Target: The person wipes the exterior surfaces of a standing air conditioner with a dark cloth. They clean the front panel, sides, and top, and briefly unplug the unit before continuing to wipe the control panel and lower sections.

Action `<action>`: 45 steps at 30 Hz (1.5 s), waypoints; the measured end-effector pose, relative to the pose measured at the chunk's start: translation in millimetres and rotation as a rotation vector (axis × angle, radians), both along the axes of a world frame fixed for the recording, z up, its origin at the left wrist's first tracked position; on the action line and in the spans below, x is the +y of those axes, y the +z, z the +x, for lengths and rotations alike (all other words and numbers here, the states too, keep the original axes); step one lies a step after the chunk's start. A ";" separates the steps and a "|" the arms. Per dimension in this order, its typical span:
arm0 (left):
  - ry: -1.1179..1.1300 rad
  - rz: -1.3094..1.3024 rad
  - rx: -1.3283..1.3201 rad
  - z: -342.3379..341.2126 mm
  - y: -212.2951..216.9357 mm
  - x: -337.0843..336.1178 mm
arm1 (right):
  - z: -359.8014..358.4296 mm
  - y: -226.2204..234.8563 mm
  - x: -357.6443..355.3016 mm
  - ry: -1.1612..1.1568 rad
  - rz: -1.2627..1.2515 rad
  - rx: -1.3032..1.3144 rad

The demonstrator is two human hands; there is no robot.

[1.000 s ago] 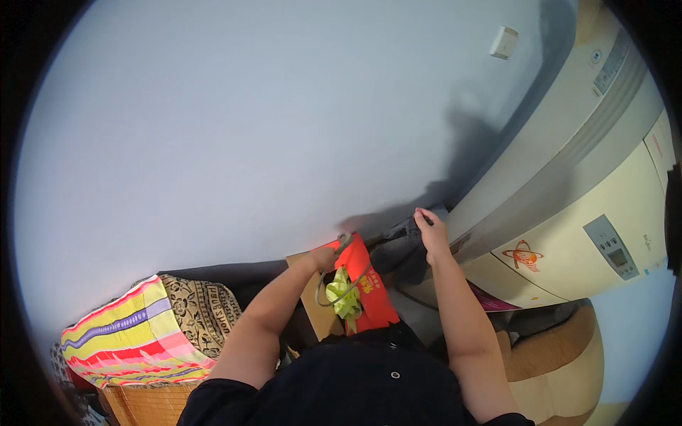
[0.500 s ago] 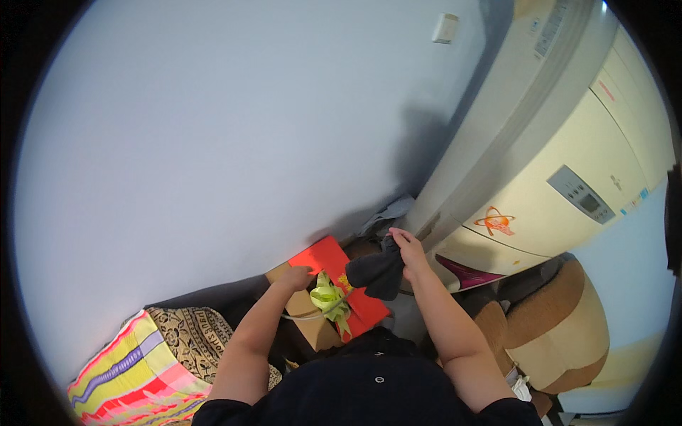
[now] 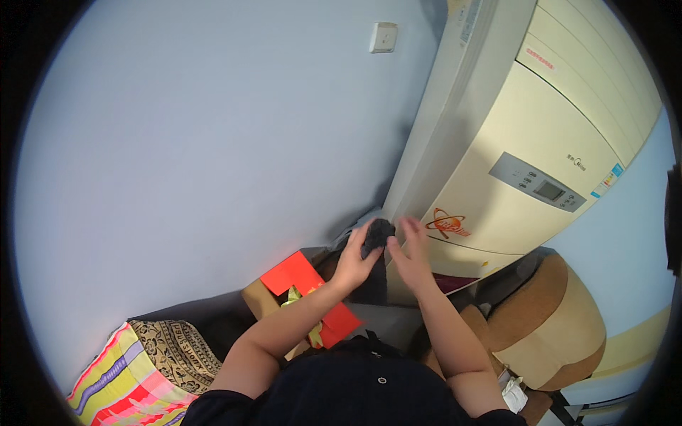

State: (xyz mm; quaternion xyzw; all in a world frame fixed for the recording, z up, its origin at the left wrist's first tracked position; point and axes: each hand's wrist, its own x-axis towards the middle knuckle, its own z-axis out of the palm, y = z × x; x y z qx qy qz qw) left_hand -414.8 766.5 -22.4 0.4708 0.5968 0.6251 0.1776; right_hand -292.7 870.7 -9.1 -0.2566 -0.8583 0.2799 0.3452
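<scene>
A dark grey cloth [image 3: 378, 236] is bunched up in front of me, beside the tall air conditioner. My left hand [image 3: 353, 261] is closed round its left side, fingers wrapped over it. My right hand [image 3: 412, 257] is at the cloth's right edge; its thumb is close to the fabric, and its blurred fingers are spread apart. Whether the thumb touches the cloth I cannot tell. Below the left forearm lies an open box with a red flap [image 3: 290, 273] and brown cardboard sides [image 3: 261, 298]. Yellow-green ribbon or fabric [image 3: 293, 295] shows in it, partly hidden by the arm.
A cream floor-standing air conditioner [image 3: 490, 206] rises on the right, near a white wall switch [image 3: 383, 37]. A brown and beige padded seat [image 3: 547, 334] stands at lower right. Striped cloth [image 3: 131, 373] and a patterned tan cloth [image 3: 177, 351] lie at lower left.
My left hand has left the box and moved up and right to the cloth. The cloth, earlier hanging from my right hand, is now bunched in my left. The view has turned right.
</scene>
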 end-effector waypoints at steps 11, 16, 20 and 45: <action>0.306 0.199 0.582 -9.6 133.9 106.8 | 31.2 240.0 93.0 -0.312 1.117 0.136; 0.186 0.092 0.287 -0.1 45.1 97.4 | 7.3 261.6 112.7 -0.454 1.239 -0.009; 0.086 0.187 0.096 -2.1 41.9 104.3 | 4.5 251.0 117.6 -0.514 1.253 -0.036; 0.009 0.845 0.415 -65.7 339.0 181.3 | 2.1 240.9 130.1 -0.552 1.366 -0.046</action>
